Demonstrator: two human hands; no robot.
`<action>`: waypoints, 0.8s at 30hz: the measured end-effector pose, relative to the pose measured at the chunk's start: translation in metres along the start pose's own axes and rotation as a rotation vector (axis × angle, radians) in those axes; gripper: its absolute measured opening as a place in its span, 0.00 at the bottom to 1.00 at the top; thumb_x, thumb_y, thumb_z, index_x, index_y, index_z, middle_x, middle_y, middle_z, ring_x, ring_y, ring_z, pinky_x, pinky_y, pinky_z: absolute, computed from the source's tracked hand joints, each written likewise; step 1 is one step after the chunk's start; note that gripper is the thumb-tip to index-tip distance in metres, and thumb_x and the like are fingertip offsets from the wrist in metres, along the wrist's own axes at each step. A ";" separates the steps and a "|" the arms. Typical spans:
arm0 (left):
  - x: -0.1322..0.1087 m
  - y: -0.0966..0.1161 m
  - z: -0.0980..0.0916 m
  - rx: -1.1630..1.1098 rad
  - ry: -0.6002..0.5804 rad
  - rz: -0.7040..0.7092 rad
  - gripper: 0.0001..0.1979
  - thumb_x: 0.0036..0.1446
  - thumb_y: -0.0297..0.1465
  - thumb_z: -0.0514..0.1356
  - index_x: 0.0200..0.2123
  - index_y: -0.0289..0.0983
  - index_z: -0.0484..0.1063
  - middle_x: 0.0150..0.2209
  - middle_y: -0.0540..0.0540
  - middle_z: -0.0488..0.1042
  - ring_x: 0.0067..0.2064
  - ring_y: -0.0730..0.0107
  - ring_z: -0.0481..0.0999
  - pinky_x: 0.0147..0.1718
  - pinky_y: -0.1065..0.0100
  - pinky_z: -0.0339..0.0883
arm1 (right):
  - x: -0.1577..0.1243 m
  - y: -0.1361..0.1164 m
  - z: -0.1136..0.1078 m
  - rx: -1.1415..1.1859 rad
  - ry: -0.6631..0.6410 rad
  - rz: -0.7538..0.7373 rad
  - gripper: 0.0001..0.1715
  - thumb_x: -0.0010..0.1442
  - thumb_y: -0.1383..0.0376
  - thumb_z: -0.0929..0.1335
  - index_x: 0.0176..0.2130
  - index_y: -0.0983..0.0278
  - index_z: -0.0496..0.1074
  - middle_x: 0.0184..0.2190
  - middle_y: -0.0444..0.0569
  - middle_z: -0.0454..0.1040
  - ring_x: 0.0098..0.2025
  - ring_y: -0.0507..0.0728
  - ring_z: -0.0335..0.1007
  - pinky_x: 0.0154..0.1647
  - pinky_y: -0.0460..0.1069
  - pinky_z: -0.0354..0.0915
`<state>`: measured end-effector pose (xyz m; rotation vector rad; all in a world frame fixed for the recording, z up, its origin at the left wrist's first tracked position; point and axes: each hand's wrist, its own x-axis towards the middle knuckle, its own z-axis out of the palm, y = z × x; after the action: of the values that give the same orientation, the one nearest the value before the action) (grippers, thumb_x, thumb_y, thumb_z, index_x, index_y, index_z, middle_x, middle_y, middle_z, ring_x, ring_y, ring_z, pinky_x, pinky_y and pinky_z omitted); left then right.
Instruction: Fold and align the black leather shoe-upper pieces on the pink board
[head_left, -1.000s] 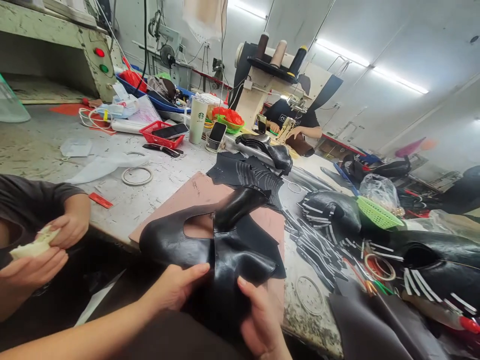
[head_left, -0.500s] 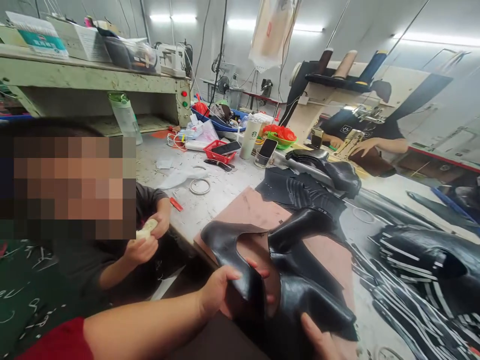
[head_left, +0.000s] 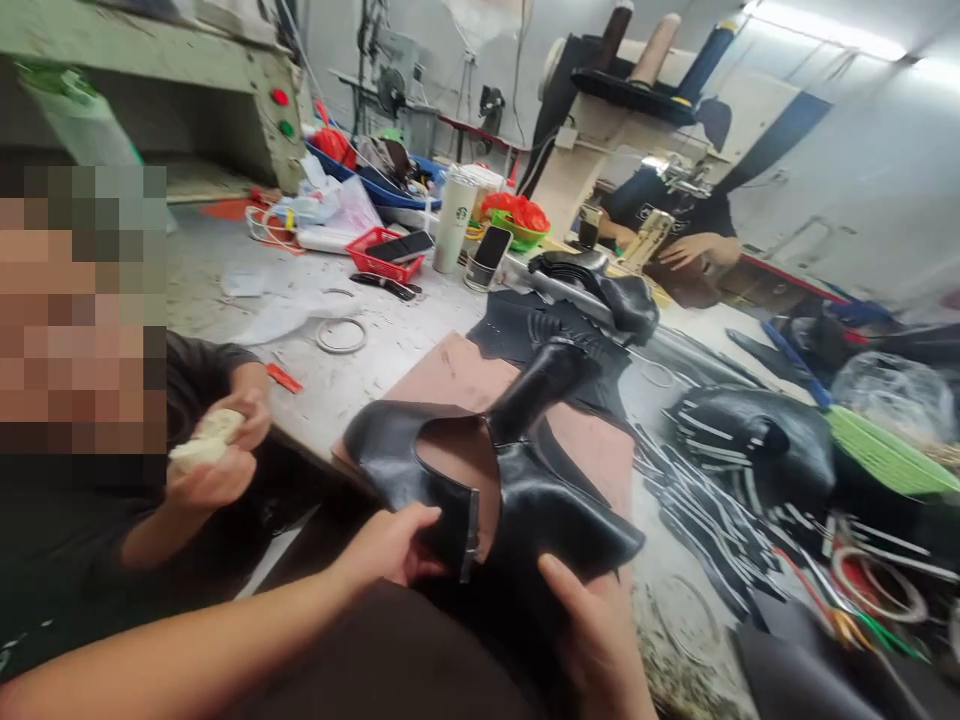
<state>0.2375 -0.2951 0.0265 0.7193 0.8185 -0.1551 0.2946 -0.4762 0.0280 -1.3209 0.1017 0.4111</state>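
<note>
A glossy black sewn leather piece (head_left: 559,500) with a wide curved opening lies over the near edge of a pinkish board (head_left: 450,370). My left hand (head_left: 397,545) grips its near left part, thumb on top and the other fingers partly hidden at the edge. On the near right side, my right hand (head_left: 600,630) holds the piece with its thumb on the upper face; its other fingers are mostly out of sight. One narrow arm of the leather stretches away over the board towards a dark leather sheet (head_left: 510,320).
At the left, another person's hands (head_left: 217,465) hold pale food beside the table. Black strips (head_left: 697,530) and a striped leather piece (head_left: 780,440) lie to the right. A tumbler (head_left: 454,220), a phone (head_left: 491,250) and a red basket (head_left: 375,258) stand farther back.
The view has swung right, so the scene sits further left. My left hand's fingers have drawn back from the opening, and the leather's left flap has swung slightly, showing its edge.
</note>
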 end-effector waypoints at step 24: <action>0.000 0.008 0.012 0.313 -0.024 -0.145 0.19 0.30 0.37 0.68 0.25 0.29 0.75 0.26 0.38 0.78 0.26 0.60 0.77 0.27 0.67 0.70 | 0.012 -0.004 -0.006 -0.122 0.019 -0.132 0.46 0.40 0.62 0.76 0.57 0.63 0.62 0.48 0.55 0.73 0.48 0.64 0.70 0.53 0.60 0.63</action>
<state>0.2475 -0.2965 0.0364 0.9500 0.8329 -0.4290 0.3078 -0.4802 0.0261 -1.4431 0.0046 0.2959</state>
